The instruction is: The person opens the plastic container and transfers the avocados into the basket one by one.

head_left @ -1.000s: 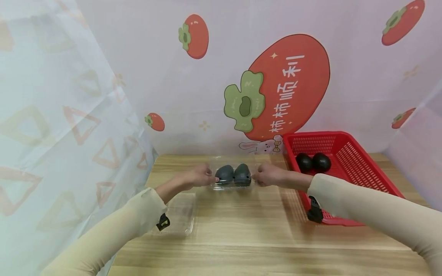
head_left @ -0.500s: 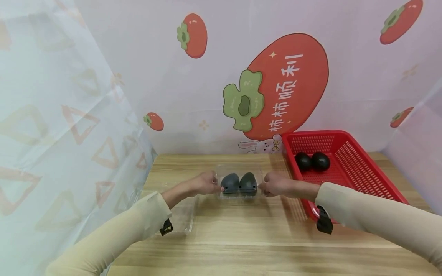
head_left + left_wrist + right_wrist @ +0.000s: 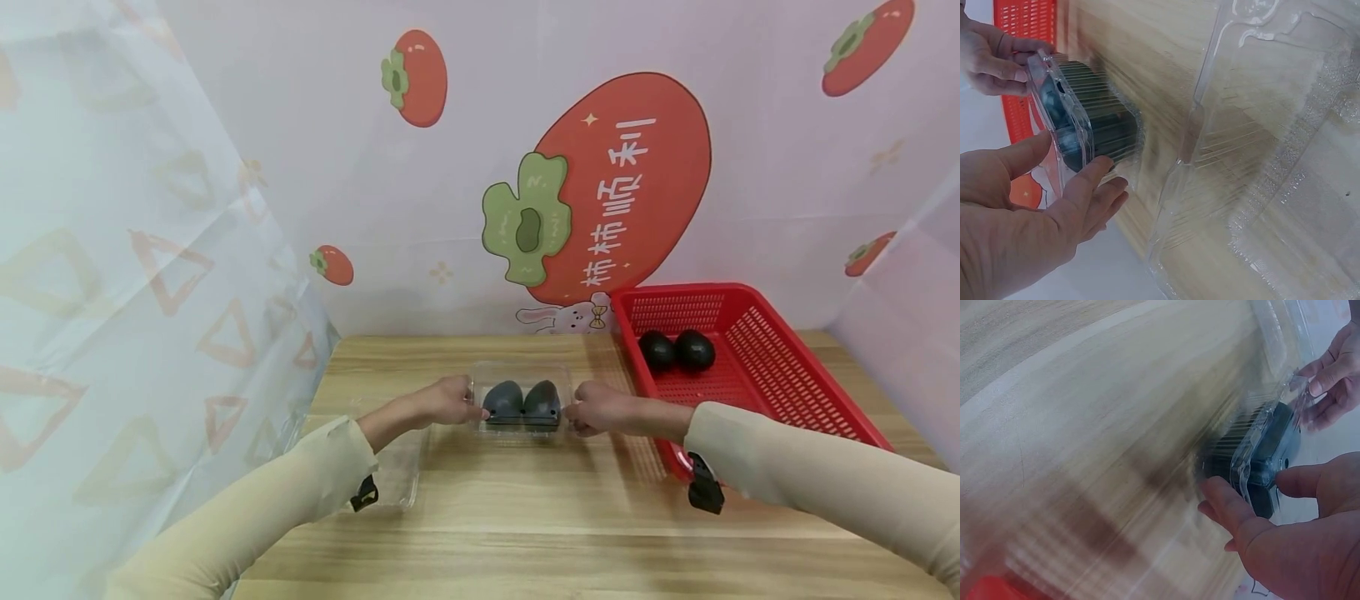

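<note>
A clear plastic clamshell box (image 3: 521, 369) holds two dark avocados, the left one (image 3: 504, 398) beside the right one (image 3: 542, 402). My left hand (image 3: 450, 402) grips its left end. The other end is held by my right hand (image 3: 602, 410). In the left wrist view the left hand (image 3: 1041, 212) has its thumb and fingers on either side of the box's rim (image 3: 1088, 140). The right wrist view shows the right hand (image 3: 1300, 525) pinching the near end, fingers at the ribbed wall (image 3: 1235, 447).
A second clear plastic container (image 3: 401, 475) lies on the wooden table (image 3: 517, 533), partly behind my left forearm. To the right stands a red perforated basket (image 3: 772, 350) with two dark avocados (image 3: 677, 351) inside. My right forearm crosses its near left side.
Both hands have brought the box nearer to me, lower over the table and slightly right. Little has moved over the last half second.
</note>
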Demonstrator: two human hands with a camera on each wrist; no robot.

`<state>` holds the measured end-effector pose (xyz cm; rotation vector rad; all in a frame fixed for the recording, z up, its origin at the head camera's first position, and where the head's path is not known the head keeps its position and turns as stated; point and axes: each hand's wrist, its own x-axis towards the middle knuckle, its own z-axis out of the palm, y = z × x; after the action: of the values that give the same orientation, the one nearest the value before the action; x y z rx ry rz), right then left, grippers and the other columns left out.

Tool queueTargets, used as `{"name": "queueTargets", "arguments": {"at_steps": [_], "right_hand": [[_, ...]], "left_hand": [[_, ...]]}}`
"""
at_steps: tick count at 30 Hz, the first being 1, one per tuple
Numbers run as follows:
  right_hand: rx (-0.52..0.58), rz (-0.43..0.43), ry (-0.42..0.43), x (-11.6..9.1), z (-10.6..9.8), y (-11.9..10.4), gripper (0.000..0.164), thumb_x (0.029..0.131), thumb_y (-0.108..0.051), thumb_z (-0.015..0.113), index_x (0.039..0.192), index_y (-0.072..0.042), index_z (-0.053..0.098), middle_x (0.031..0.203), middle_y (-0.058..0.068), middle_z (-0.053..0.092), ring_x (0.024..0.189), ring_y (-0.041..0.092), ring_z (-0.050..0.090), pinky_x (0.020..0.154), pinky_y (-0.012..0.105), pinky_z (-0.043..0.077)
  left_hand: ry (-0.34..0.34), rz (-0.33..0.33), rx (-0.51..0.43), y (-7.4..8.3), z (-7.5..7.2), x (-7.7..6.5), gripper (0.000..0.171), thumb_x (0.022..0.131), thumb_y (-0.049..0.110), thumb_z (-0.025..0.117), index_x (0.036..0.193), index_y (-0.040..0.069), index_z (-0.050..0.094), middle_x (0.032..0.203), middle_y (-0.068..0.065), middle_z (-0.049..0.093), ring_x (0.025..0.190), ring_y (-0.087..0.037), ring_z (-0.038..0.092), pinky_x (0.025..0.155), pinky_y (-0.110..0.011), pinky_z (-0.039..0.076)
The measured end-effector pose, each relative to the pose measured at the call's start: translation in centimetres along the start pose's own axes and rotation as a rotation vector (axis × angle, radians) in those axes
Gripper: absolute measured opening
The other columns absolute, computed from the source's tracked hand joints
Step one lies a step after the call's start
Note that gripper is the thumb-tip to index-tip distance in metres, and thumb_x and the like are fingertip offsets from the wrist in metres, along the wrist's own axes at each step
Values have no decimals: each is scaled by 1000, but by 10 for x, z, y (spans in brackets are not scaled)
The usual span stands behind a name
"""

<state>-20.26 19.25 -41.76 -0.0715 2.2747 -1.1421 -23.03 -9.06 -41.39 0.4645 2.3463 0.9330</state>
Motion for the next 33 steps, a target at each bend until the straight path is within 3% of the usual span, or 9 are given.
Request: {"name": "queueTargets", "arguments": {"at_steps": [4, 13, 18, 20, 21, 23, 25, 28, 33], "right_hand": [[-33, 3, 12, 1, -1, 0, 12, 105, -4, 59, 107, 7, 56, 94, 15, 64, 80, 18, 61, 77, 32, 61], [-122, -4, 10, 10, -8, 4, 22, 106, -10, 61, 116, 9, 61, 92, 10, 62, 83, 19, 58, 72, 27, 51], [-121, 1, 9, 13, -11, 4, 30, 106, -11, 61, 125, 13, 59, 104, 15, 64, 91, 23, 62, 80, 32, 58], [-95, 4, 1, 13, -12, 4, 36, 107, -10, 60, 131, 17, 55, 112, 19, 64, 97, 26, 65, 86, 37, 61], [-83, 6, -6, 14, -13, 4, 39, 107, -10, 60, 134, 18, 53, 117, 21, 63, 101, 27, 66, 89, 39, 62], [-50, 3, -25, 14, -15, 4, 41, 108, -9, 57, 138, 19, 51, 123, 24, 62, 107, 31, 68, 93, 43, 61], [-21, -3, -41, 13, -18, 4, 38, 109, -9, 55, 134, 19, 53, 122, 25, 63, 107, 31, 68, 95, 45, 60], [-6, -15, -57, 12, -22, 4, 33, 111, -8, 49, 129, 19, 56, 116, 26, 64, 103, 31, 68, 97, 46, 59], [-70, -6, -74, 7, -27, 4, 39, 108, 0, 44, 140, 22, 50, 118, 28, 67, 107, 34, 69, 96, 47, 59]], "left_hand": [[-6, -3, -5, -2, 0, 3, 51, 101, 13, 71, 62, 15, 38, 58, 7, 28, 56, -9, 22, 56, -25, 26], [-25, 42, -51, -8, -3, 9, 52, 103, 11, 68, 63, 17, 35, 56, 9, 25, 53, -8, 19, 53, -25, 23], [-31, 41, -70, -10, -3, 11, 51, 102, 10, 68, 64, 16, 36, 57, 8, 26, 55, -9, 20, 55, -27, 24], [-9, 39, -54, -11, -4, 11, 34, 102, 11, 69, 74, 8, 50, 63, 3, 46, 59, -11, 40, 60, -28, 38], [13, 43, -16, -11, -3, 11, 21, 102, 13, 69, 88, 1, 59, 73, -4, 59, 68, -15, 54, 67, -31, 47], [63, 56, 93, -10, -3, 11, 35, 102, 16, 70, 122, -12, 62, 112, -21, 72, 106, -30, 69, 94, -41, 55], [120, 66, 222, -7, -2, 10, 70, 104, 21, 69, 155, -14, 37, 153, -34, 50, 143, -43, 49, 116, -52, 42], [205, 107, 387, 0, -1, 8, 80, 105, 27, 68, 162, -11, 27, 165, -35, 32, 151, -47, 38, 118, -58, 39], [319, 245, 580, 10, 1, 8, 65, 104, 29, 71, 155, -4, 47, 154, -25, 53, 142, -40, 52, 114, -53, 46]]}}
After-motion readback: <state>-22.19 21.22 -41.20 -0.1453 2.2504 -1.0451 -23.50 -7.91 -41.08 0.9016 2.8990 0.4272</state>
